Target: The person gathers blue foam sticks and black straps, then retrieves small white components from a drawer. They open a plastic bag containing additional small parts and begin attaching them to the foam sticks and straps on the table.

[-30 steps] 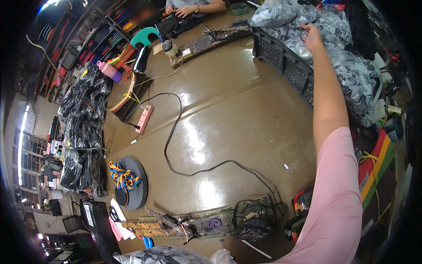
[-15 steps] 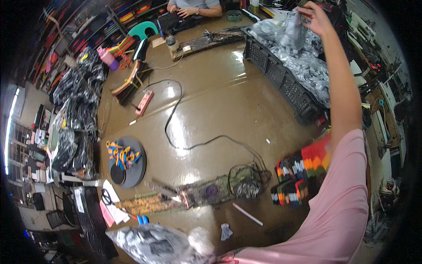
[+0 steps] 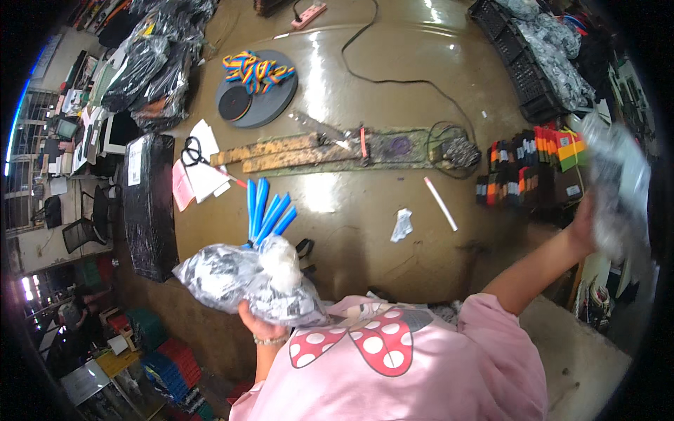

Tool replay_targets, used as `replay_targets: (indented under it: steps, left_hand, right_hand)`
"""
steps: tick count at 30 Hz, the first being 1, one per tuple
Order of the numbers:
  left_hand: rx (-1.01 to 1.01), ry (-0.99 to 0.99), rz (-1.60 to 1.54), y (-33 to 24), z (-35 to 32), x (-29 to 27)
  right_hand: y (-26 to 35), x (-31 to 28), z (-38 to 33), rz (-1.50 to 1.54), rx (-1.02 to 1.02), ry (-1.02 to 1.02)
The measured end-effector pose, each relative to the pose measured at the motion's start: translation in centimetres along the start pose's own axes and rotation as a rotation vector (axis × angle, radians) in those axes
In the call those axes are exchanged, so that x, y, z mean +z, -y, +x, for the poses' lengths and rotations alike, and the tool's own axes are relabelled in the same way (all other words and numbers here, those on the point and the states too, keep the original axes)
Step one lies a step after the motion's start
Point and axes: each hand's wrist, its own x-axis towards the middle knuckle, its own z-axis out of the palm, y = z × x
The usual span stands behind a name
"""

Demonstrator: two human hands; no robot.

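Close to my body at the near left, my left hand (image 3: 258, 324) cups clear plastic bags (image 3: 225, 277) filled with small dark and grey items. Its fingers curl against their underside and are partly hidden. A bunched, whitish plastic knot tops the bags. Out at the right, my right hand (image 3: 584, 223) grips another clear plastic bag (image 3: 616, 172), smeared by motion, with greyish contents. Past it at the far right stands a black perforated crate (image 3: 516, 67) filled with similar bags.
Blue-handled tools (image 3: 265, 210) lie beyond the left bags. A worn board with a sharpening-like block (image 3: 400, 149), a corded device (image 3: 458, 153), a white stick (image 3: 441, 203), bundled coloured straps (image 3: 516, 168), a round grey disc (image 3: 281, 105) and black scissors (image 3: 193, 151) occupy the table.
My right hand has come from above the black crate toward me, carrying a plastic bag. The view has tilted down, and my left hand now shows under the near bags.
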Motion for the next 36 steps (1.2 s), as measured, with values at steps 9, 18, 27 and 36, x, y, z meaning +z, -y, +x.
replay_targets:
  steps: [9,18,27,36]
  left_hand:
    - [-0.661,0.16,0.381,2.6,9.8,-7.3]
    - [0.5,0.605,1.483,0.2,12.2,-9.6]
    - [0.414,0.558,2.173,-8.6,16.8,-15.7]
    - [0.424,-0.113,2.118,-14.7,17.1,-27.8]
  right_hand:
    - [-20.2,15.0,-14.3,-0.21,0.542,-0.534]
    - [-27.1,17.5,-22.0,-0.593,1.186,-0.423]
    - [-24.9,27.2,-16.3,-1.36,0.292,0.066]
    - [-23.8,21.7,-21.4,-1.528,0.612,-0.446]
